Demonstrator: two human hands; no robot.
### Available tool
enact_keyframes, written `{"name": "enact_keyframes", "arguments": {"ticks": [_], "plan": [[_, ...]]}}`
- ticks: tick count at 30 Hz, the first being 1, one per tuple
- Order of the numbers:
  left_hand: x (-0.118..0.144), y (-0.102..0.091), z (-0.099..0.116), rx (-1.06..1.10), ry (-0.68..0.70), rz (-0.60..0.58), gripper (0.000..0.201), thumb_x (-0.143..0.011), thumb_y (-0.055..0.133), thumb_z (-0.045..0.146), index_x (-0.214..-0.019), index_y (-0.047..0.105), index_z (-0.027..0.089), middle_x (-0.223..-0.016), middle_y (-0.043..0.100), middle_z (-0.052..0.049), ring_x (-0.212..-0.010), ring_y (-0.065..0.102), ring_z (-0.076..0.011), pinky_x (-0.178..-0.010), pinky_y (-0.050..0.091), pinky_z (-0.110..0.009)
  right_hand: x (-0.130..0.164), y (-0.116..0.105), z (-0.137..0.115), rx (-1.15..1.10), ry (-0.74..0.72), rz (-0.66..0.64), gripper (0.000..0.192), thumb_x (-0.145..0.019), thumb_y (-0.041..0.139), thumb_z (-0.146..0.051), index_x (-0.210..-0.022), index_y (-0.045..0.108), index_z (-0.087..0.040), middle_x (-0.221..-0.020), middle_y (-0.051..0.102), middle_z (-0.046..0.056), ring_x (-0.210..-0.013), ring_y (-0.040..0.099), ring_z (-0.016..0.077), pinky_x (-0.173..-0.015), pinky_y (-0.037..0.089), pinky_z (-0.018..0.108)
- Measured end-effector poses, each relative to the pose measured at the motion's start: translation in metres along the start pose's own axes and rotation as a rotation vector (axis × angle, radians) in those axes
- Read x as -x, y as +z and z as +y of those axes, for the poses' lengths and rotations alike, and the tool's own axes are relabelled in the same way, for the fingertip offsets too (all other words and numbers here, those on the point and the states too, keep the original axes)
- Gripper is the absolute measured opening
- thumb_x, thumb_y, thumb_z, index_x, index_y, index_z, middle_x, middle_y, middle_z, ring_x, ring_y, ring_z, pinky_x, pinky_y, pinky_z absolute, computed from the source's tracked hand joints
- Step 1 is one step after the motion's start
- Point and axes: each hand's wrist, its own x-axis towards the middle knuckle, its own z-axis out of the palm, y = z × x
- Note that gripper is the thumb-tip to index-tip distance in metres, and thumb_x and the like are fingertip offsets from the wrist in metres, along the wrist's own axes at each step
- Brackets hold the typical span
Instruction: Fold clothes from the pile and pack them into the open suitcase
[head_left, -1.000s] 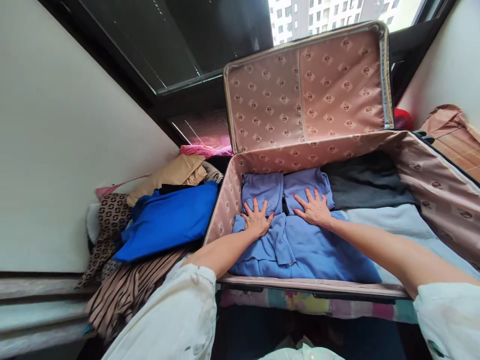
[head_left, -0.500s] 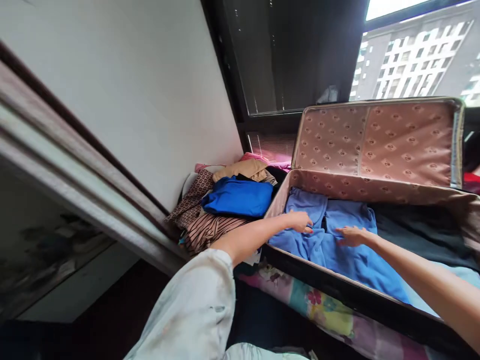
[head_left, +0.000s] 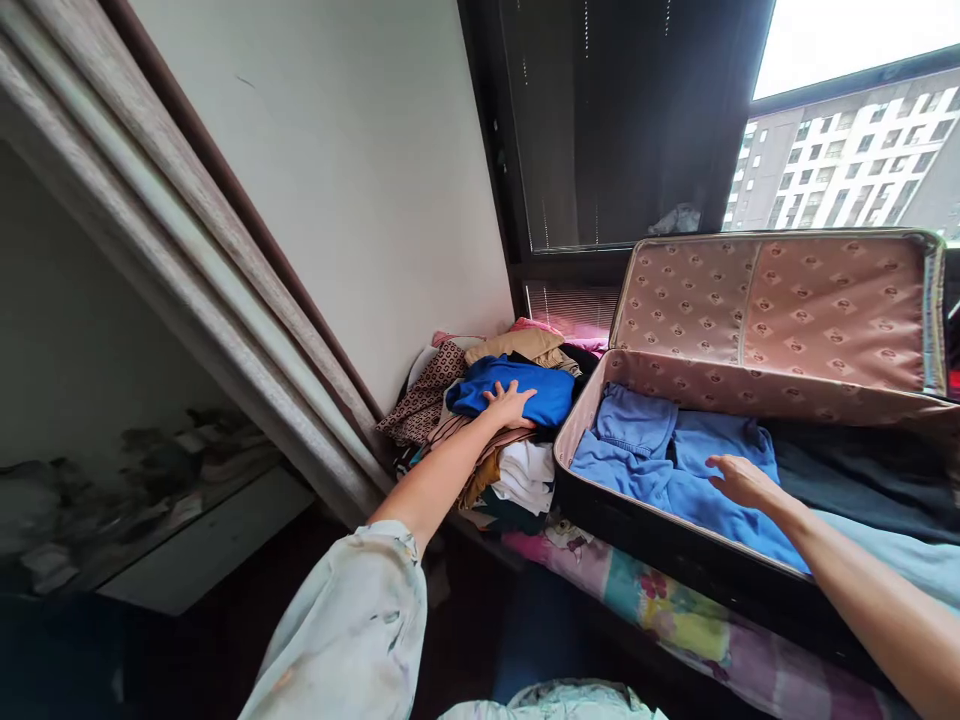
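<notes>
The person's left hand (head_left: pixel 508 402) lies flat, fingers spread, on top of the bright blue folded garment (head_left: pixel 517 392), which sits on the clothes pile (head_left: pixel 480 440) at about ten o'clock from the suitcase's near corner. The palm rests on the garment's near edge, so the blue cloth spreads away from the fingertips toward one and two o'clock. The hand is open and pressed on the cloth; whether any fold is pinched under the fingers cannot be told.

Under and around the blue garment lie a tan piece (head_left: pixel 517 344) at twelve o'clock, a brown patterned cloth (head_left: pixel 424 395) at nine o'clock, a striped piece and folded white cloth (head_left: pixel 527 474) at six o'clock.

The right hand (head_left: pixel 739 480) is open too, fingers loosely extended, resting palm down on the periwinkle garment (head_left: pixel 660 470) that lies inside the open suitcase (head_left: pixel 675 560). That garment fills the suitcase's left part; most of it lies at nine o'clock from the hand. The hand grips nothing. At three o'clock from it a dark grey garment (head_left: pixel 847 480) lies in the same case, with pale cloth (head_left: pixel 900 560) at five o'clock.

The suitcase lid (head_left: pixel 780 305) stands upright at twelve o'clock, against the window (head_left: pixel 840 150). The two hands are well apart, with the suitcase wall between them.
</notes>
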Motion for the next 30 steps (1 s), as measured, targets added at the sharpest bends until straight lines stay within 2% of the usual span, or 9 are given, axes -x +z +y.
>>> {"name": "enact_keyframes", "arguments": {"ticks": [4, 7, 10, 14, 17, 22, 24, 27, 30], "plan": [[-0.011, 0.001, 0.019, -0.091, 0.062, 0.024, 0.087, -0.086, 0.078, 0.051, -0.164, 0.041, 0.039, -0.172, 0.025, -0.019, -0.159, 0.015, -0.0539, -0.119, 0.019, -0.078, 0.001, -0.002, 0.006, -0.006, 0.023, -0.005, 0.038, -0.089, 0.061, -0.020, -0.122, 0.078, -0.013, -0.116, 0.078, 0.019, -0.112, 0.075, 0.0308, -0.097, 0.055, 0.035], [-0.012, 0.003, 0.028, -0.134, 0.126, 0.039, 0.073, -0.091, 0.070, 0.040, -0.160, 0.047, 0.039, -0.166, 0.035, -0.017, -0.157, 0.027, -0.0474, -0.119, 0.029, -0.071, 0.001, -0.004, 0.004, 0.000, 0.042, -0.022, 0.040, -0.089, 0.061, -0.020, -0.125, 0.077, -0.011, -0.113, 0.079, 0.019, -0.109, 0.076, 0.0305, -0.094, 0.055, 0.034], [-0.008, 0.000, 0.036, -0.139, 0.110, 0.033, 0.067, -0.093, 0.065, 0.034, -0.159, 0.050, 0.037, -0.161, 0.040, -0.018, -0.153, 0.034, -0.0462, -0.116, 0.035, -0.068, 0.003, -0.008, 0.002, -0.026, 0.061, -0.013, 0.037, -0.087, 0.062, -0.019, -0.120, 0.078, -0.014, -0.109, 0.079, 0.017, -0.105, 0.076, 0.0298, -0.091, 0.055, 0.034], [-0.005, -0.007, 0.047, -0.129, 0.063, -0.027, 0.078, -0.088, 0.071, 0.048, -0.161, 0.045, 0.035, -0.166, 0.033, -0.020, -0.155, 0.029, -0.0501, -0.115, 0.032, -0.073, 0.006, -0.012, 0.000, -0.041, 0.082, -0.026, 0.034, -0.086, 0.065, -0.017, -0.117, 0.079, -0.015, -0.108, 0.079, 0.017, -0.103, 0.076, 0.0292, -0.089, 0.054, 0.033], [-0.004, -0.003, 0.056, -0.127, 0.037, 0.000, 0.085, -0.087, 0.071, 0.060, -0.163, 0.042, 0.034, -0.170, 0.028, -0.023, -0.156, 0.023, -0.0534, -0.114, 0.028, -0.078, 0.006, -0.013, -0.003, -0.051, 0.078, -0.049, 0.033, -0.087, 0.066, -0.016, -0.116, 0.079, -0.014, -0.106, 0.079, 0.017, -0.102, 0.076, 0.0289, -0.088, 0.053, 0.032], [-0.005, 0.014, 0.071, -0.198, -0.016, 0.095, 0.092, -0.085, 0.079, 0.042, -0.165, 0.036, 0.031, -0.171, 0.024, -0.027, -0.155, 0.020, -0.0585, -0.113, 0.023, -0.081, 0.006, -0.013, -0.007, -0.067, 0.078, -0.079, 0.034, -0.087, 0.065, -0.016, -0.119, 0.079, -0.012, -0.104, 0.079, 0.017, -0.102, 0.076, 0.0287, -0.087, 0.052, 0.031], [-0.005, 0.017, 0.074, -0.198, -0.036, 0.107, 0.086, -0.086, 0.078, 0.036, -0.163, 0.041, 0.033, -0.171, 0.025, -0.025, -0.156, 0.020, -0.0579, -0.114, 0.023, -0.081, 0.007, -0.013, -0.007, -0.071, 0.084, -0.082, 0.035, -0.087, 0.066, -0.016, -0.119, 0.079, -0.012, -0.105, 0.079, 0.017, -0.103, 0.076, 0.0286, -0.086, 0.052, 0.031], [-0.008, 0.015, 0.075, -0.079, -0.052, 0.138, 0.062, -0.091, 0.069, 0.031, -0.152, 0.057, 0.035, -0.168, 0.036, -0.019, -0.156, 0.025, -0.0539, -0.115, 0.023, -0.080, 0.008, -0.013, -0.008, -0.080, 0.095, -0.081, 0.034, -0.086, 0.067, -0.016, -0.118, 0.080, -0.014, -0.102, 0.080, 0.015, -0.102, 0.076, 0.0279, -0.085, 0.052, 0.030], [-0.015, 0.005, 0.071, 0.253, -0.124, 0.256, 0.046, -0.095, 0.061, 0.030, -0.140, 0.068, 0.030, -0.153, 0.057, -0.017, -0.149, 0.043, -0.0456, -0.119, 0.028, -0.074, 0.010, -0.014, -0.008, -0.090, 0.097, -0.080, 0.032, -0.085, 0.068, -0.016, -0.115, 0.081, -0.015, -0.098, 0.080, 0.014, -0.097, 0.076, 0.0262, -0.083, 0.052, 0.029]]}}
